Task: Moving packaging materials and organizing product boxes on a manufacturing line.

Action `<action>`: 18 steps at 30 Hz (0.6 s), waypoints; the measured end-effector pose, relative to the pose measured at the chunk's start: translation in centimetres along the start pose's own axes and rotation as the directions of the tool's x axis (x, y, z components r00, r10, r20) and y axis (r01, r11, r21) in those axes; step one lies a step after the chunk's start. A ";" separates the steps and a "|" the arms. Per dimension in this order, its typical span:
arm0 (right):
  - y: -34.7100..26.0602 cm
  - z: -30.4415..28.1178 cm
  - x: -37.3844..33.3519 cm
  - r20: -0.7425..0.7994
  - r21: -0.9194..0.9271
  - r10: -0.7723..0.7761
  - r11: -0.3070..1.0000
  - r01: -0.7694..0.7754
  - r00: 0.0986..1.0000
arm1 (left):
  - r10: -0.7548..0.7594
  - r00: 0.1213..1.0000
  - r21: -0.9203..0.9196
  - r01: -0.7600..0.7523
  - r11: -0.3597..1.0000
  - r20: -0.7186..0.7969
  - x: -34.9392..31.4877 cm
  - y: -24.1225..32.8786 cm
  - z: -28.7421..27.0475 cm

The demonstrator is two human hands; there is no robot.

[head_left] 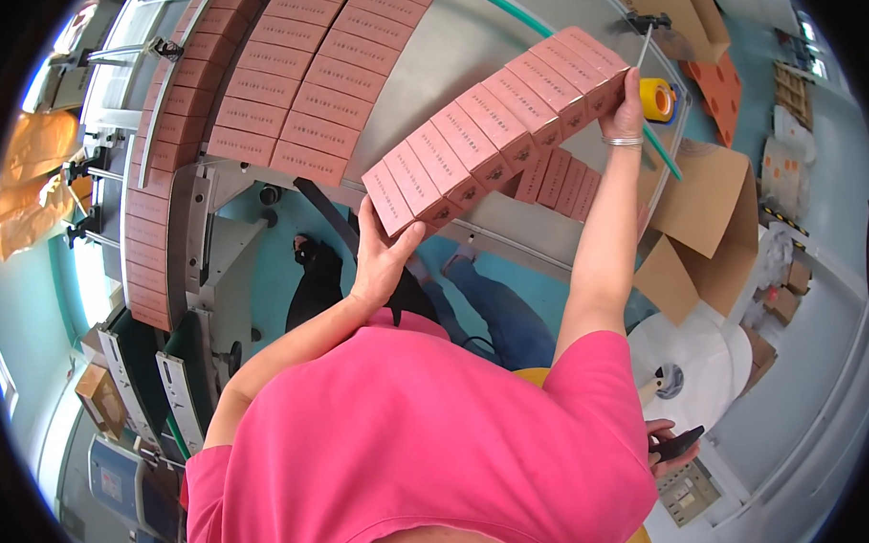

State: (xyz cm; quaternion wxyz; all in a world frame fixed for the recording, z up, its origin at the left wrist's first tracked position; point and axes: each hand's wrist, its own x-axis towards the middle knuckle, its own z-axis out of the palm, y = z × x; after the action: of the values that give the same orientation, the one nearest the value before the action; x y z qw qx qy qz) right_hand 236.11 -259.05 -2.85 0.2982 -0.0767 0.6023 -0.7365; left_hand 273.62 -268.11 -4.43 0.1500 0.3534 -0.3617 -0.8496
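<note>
One worker in a bright pink short-sleeved T-shirt (pixel 421 444) faces a silver-grey metal table (pixel 427 71), gripping a long row of salmon-pink cardboard boxes (pixel 487 136) by its two ends. The left hand (pixel 381 259) is closed on the end toward the table's left, thumb along the near side; the right hand (pixel 625 112), a silver bangle (pixel 623 141) at its wrist, clasps the opposite end, toward the table's right. Slanting above the table's near edge, the row appears to be at the carrying stage, seemingly kept together by hand pressure. Any next move would call for a steady, even squeeze, lest the middle boxes sag or slip out. Beneath the row, on the table, sits a smaller group of matching pink boxes (pixel 565 186). By the table's right edge is a yellow roll of tape (pixel 656 101); beyond that edge, an open brown cardboard carton (pixel 715 214). Toward the table's far left stand straight columns of pink boxes (pixel 313 84), and past them a curving line of similar boxes (pixel 147 253).
</note>
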 end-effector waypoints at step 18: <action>-0.1 0.7 -0.7 -0.036 0.046 -0.023 0.999 0.025 0.999 | -0.051 0.998 -0.083 0.048 0.995 -0.034 1.0 -0.3 -1.5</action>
State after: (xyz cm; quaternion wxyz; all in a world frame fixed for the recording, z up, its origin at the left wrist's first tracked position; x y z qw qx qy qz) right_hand 236.92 -259.26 -2.44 0.2802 -0.0639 0.5893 -0.7551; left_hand 274.02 -269.15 -5.91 0.1499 0.3713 -0.3150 -0.8605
